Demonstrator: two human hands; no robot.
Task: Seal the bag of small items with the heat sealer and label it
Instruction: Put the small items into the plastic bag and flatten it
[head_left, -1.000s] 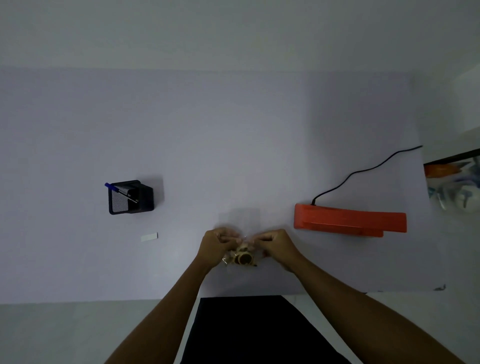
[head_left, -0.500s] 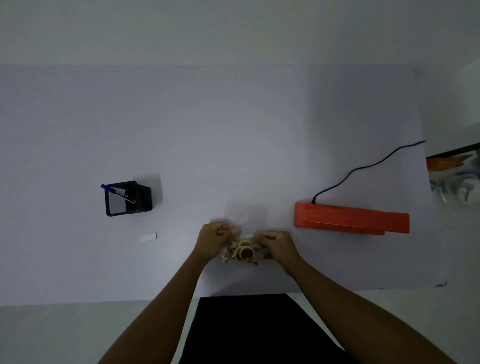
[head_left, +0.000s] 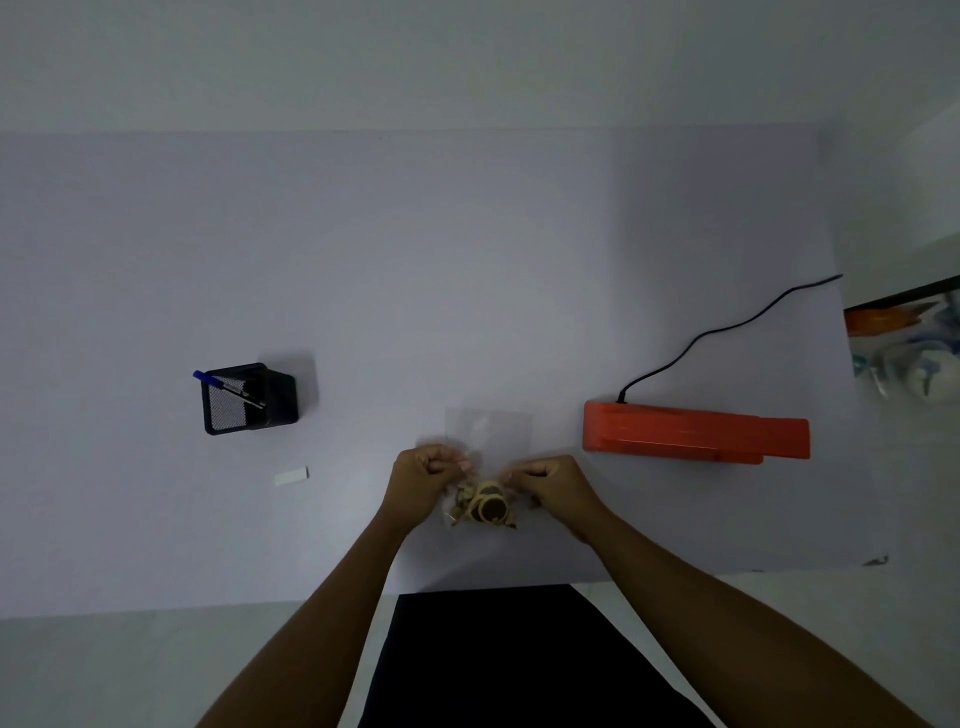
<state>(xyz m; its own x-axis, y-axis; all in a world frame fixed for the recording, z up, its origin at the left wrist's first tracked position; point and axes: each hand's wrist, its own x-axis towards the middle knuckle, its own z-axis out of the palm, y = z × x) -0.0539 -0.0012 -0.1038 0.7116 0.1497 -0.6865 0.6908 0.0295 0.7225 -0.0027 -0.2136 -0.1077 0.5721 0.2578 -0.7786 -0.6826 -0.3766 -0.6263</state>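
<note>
Table (head_left: 363, 270): pale, wide. Heat sealer (head_left: 696, 432): orange, corded, lying right of centre, untouched. Pen holder (head_left: 249, 397): black mesh, at left; label (head_left: 292, 476) nearby. Bag (head_left: 485, 470): clear film, near front edge between both hands; likely light, limp, slippery, contents bunched low. Best held at empty upper corners, kept taut. Left hand (head_left: 423, 480), right hand (head_left: 556, 486): each pinched shut on bag. Versus a second ago: little changed, upper film flatter.

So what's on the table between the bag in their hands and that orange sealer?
Nothing: in the head view, bare table separates the bag from the orange heat sealer.
</note>
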